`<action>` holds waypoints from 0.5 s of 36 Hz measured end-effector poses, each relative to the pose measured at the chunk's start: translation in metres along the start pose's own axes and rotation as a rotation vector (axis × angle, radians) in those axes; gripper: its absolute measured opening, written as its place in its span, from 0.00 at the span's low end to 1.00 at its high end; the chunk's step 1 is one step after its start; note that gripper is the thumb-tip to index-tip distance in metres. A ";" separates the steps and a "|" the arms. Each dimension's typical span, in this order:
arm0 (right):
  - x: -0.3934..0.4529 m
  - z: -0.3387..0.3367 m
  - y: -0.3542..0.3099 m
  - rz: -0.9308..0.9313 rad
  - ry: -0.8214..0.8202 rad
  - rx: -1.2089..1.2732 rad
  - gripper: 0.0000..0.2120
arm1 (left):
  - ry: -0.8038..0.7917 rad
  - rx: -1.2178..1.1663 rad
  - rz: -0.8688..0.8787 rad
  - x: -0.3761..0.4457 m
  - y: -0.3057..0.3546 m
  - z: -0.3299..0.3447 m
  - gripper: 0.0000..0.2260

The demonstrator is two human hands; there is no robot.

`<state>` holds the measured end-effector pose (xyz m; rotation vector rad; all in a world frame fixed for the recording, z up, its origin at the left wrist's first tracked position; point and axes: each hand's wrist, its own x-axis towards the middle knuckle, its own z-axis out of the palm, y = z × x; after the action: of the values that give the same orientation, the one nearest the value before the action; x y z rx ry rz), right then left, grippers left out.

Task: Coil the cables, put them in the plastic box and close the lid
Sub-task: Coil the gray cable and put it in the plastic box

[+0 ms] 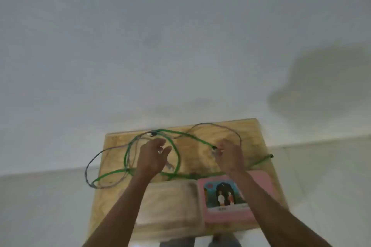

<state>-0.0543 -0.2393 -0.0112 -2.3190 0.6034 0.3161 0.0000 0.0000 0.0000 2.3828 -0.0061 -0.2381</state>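
A: Left hand [154, 156] is over the green cable [176, 158] loops, fingers loosely curled — can't tell if it grips anything. Right hand [228, 154] pinches a cable plug at the table's [112, 190] far right.

B: Cables?

A: Green cable and grey cable [90, 163] sprawl tangled across the far half, grey loop hanging off the left edge.

B: Box?

A: Clear box [172, 206] at the near edge, pink lid [263, 184] just beside it — open.

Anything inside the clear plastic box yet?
The clear plastic box looks empty; the green cable and grey cable lie uncoiled on the wooden table behind it. The left forearm covers its left edge.
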 end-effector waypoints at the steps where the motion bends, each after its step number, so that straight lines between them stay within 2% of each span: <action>1: 0.004 0.007 0.003 -0.007 0.029 -0.047 0.06 | -0.042 0.002 -0.004 0.008 -0.005 0.008 0.12; 4: 0.012 0.031 0.016 0.037 0.056 -0.129 0.10 | -0.182 0.052 0.002 0.021 -0.006 0.029 0.13; 8: 0.025 0.059 0.039 0.097 0.041 -0.236 0.09 | -0.319 0.080 0.017 0.036 -0.005 0.058 0.16; 14: 0.030 0.060 0.038 0.222 0.037 -0.248 0.07 | -0.391 0.085 0.024 0.047 -0.006 0.086 0.15; 18: 0.029 0.060 0.042 0.209 0.041 -0.269 0.06 | -0.446 0.100 0.042 0.046 -0.004 0.096 0.14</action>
<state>-0.0539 -0.2343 -0.0896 -2.5269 0.8734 0.4735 0.0280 -0.0656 -0.0796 2.3751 -0.2825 -0.7583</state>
